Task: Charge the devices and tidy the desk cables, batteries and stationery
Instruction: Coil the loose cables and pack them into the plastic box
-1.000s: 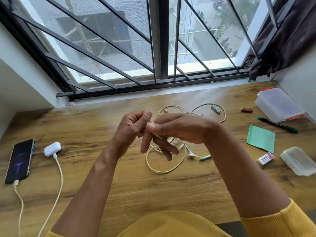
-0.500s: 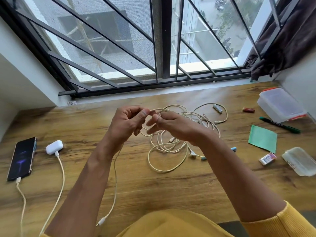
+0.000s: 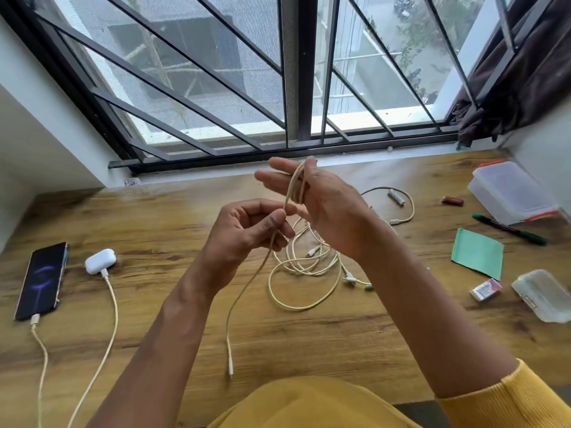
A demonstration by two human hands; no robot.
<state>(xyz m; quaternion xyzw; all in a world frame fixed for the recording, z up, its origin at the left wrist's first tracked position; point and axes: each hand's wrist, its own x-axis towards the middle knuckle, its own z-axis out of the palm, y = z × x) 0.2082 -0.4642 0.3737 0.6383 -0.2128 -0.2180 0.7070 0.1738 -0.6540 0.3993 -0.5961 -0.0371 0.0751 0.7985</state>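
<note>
A cream charging cable (image 3: pixel 247 282) runs from loops wound round the straight fingers of my right hand (image 3: pixel 321 208), raised above the desk, down through my left hand (image 3: pixel 247 233). My left hand pinches it between thumb and fingers; its free plug end (image 3: pixel 230 367) hangs near the desk's front edge. More cream cables (image 3: pixel 309 267) lie tangled on the wood beneath my hands. At the left a phone (image 3: pixel 41 279) and a white earbud case (image 3: pixel 100 261) lie plugged into cables.
At the right lie two batteries (image 3: pixel 397 197), (image 3: pixel 452 200), a lidded plastic box (image 3: pixel 509 189), a green pen (image 3: pixel 509 228), a green paper pad (image 3: pixel 477 253), an eraser (image 3: pixel 485 288) and a small clear case (image 3: pixel 542 295). Window bars rise behind the desk.
My right hand has risen and opened out with the cable now looped round its fingers. My left hand slid along the cable, and the free end hangs lower.
</note>
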